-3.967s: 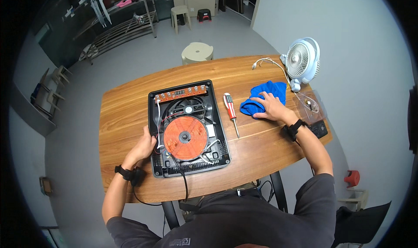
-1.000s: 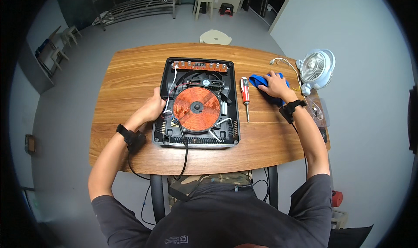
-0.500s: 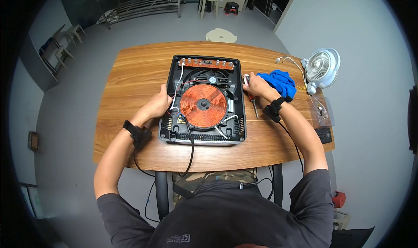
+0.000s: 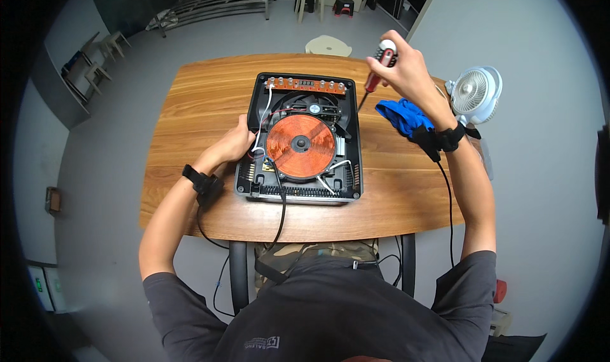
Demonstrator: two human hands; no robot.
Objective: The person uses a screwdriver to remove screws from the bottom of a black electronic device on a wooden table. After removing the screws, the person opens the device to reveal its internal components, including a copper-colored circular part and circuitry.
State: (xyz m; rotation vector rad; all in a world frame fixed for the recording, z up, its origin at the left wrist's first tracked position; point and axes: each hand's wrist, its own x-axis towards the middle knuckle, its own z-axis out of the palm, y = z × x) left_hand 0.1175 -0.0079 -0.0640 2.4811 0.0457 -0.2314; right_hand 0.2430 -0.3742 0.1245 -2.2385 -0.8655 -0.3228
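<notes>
An opened induction cooker (image 4: 246, 181) lies on the wooden table, its black casing exposing a round copper coil (image 4: 286, 152), a fan (image 4: 327, 109) and an orange circuit board (image 4: 324, 87) along the far edge. My left hand (image 4: 236, 139) grips the casing's left side, its fingertips hidden by the edge. Raised above the far right corner of the casing, my right hand (image 4: 406, 69) is wrapped round the handle of a screwdriver (image 4: 375, 77). The shaft slants down and left, its tip near the casing's right edge.
A blue cloth (image 4: 403, 115) lies crumpled right of the cooker, below my right forearm. Beyond it stands a small white fan (image 4: 473, 95). A black cable (image 4: 283, 216) runs from the cooker over the table's front edge (image 4: 210, 230). A stool (image 4: 328, 45) stands past the far edge.
My right hand has lifted the screwdriver off the table and moved it up and away from me. My left hand stays at the casing's left side.
</notes>
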